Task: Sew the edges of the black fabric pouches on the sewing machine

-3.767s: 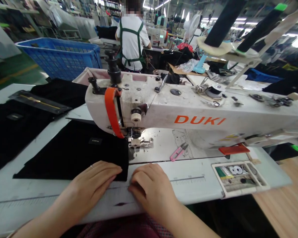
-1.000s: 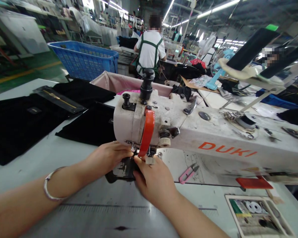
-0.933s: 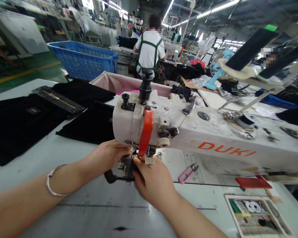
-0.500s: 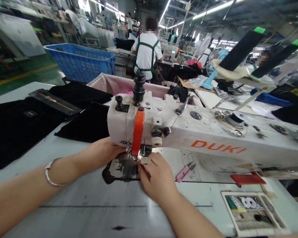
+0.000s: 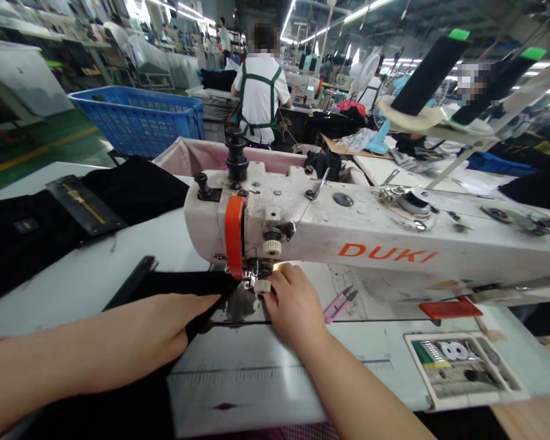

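A white sewing machine [image 5: 311, 226] with an orange lever guard spans the table. Black fabric [image 5: 183, 284] runs from its needle area to the left and down over the table's front edge. My left hand [image 5: 165, 327] lies on this fabric, index finger stretched toward the needle and the other fingers curled under. At the right of the presser foot is my right hand [image 5: 296, 299], its fingers bent and pressed together; what they hold, if anything, is hidden. Pink thread snips [image 5: 340, 305] lie on the bed just right of that hand.
More black fabric with a zipper strip [image 5: 85, 205] lies at the left. Behind the machine are a pink cloth bin [image 5: 201, 160], a blue basket [image 5: 135, 122] and a person in a white shirt [image 5: 260, 91]. A parts tray [image 5: 467, 370] sits at the right.
My left hand has moved back left and toward me from the needle area, and black fabric now stretches beneath it. My right hand stays beside the presser foot. The view has shifted slightly.
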`<state>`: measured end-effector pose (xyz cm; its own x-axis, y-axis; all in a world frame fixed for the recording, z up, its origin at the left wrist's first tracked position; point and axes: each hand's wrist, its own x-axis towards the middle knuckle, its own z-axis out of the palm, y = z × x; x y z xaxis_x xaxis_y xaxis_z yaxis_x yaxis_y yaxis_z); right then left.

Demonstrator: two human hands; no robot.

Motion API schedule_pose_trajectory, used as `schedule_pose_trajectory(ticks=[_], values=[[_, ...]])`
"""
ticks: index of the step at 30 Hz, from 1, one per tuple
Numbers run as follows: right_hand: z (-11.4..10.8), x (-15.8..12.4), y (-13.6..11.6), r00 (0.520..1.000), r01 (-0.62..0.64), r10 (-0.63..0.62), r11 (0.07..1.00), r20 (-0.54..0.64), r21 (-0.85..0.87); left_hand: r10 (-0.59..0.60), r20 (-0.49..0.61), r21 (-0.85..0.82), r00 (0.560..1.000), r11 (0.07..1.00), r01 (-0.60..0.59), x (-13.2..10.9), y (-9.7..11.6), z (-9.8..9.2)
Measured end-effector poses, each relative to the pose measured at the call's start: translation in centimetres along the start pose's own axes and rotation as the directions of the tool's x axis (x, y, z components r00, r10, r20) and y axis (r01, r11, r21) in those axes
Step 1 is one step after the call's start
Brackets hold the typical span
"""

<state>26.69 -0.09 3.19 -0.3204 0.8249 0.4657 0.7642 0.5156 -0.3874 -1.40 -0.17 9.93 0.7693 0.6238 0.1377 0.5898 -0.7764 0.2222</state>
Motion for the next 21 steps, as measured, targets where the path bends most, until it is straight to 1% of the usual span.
schedule_pose_trajectory(ticks=[1,2,3,5,7,8,10,12,13,15,17,19,21], values=[[0.1,-0.1,0.0,1.000,0.028,-0.028,1.000,0.005,0.009,0.016,0.059,-0.049,0.998,0.999,-0.013,0.2,0.8,-0.4],[0.1,-0.2,-0.1,0.997,0.077,-0.078,0.997,0.018,0.029,0.025,0.093,-0.092,0.995,0.996,-0.016,0.4,1.3,-0.7],[0.0,-0.5,-0.2,0.990,0.135,-0.138,0.989,0.032,0.060,0.017,0.094,-0.115,0.995,0.993,-0.006,0.7,1.6,-0.7],[-0.1,-1.0,-0.4,0.969,0.233,-0.241,0.964,0.051,0.127,-0.037,0.055,-0.096,0.998,0.995,0.042,1.1,1.4,0.0],[-0.2,-1.4,-0.7,0.954,0.283,-0.295,0.945,0.057,0.164,-0.069,-0.036,-0.004,0.997,0.998,0.069,1.3,0.6,1.7],[-0.2,-1.6,-0.8,0.950,0.295,-0.308,0.941,0.058,0.168,-0.052,-0.079,0.049,0.995,0.997,0.056,1.2,0.2,2.8],[-0.3,-1.7,-0.9,0.940,0.319,-0.334,0.933,0.071,0.168,0.005,-0.134,0.128,0.991,0.992,0.012,1.1,-0.2,4.9],[-0.4,-1.8,-1.0,0.930,0.337,-0.356,0.925,0.090,0.173,0.025,-0.143,0.158,0.989,0.987,-0.002,0.8,0.0,6.5],[-0.4,-1.8,-1.0,0.929,0.337,-0.357,0.925,0.099,0.174,0.013,-0.154,0.163,0.988,0.986,0.013,0.7,0.2,7.0],[-0.5,-1.9,-1.1,0.931,0.327,-0.348,0.930,0.113,0.169,-0.007,-0.182,0.173,0.983,0.984,0.039,0.5,0.8,7.5],[-0.5,-2.1,-1.3,0.934,0.318,-0.338,0.934,0.115,0.160,-0.005,-0.206,0.176,0.979,0.983,0.042,0.4,1.0,7.4],[-0.4,-2.2,-1.4,0.939,0.308,-0.326,0.940,0.111,0.149,0.002,-0.212,0.166,0.977,0.986,0.034,0.6,0.6,7.1],[-0.1,-2.3,-1.5,0.943,0.301,-0.315,0.945,0.104,0.126,0.006,-0.201,0.147,0.979,0.989,0.024,1.2,-0.2,6.8]])
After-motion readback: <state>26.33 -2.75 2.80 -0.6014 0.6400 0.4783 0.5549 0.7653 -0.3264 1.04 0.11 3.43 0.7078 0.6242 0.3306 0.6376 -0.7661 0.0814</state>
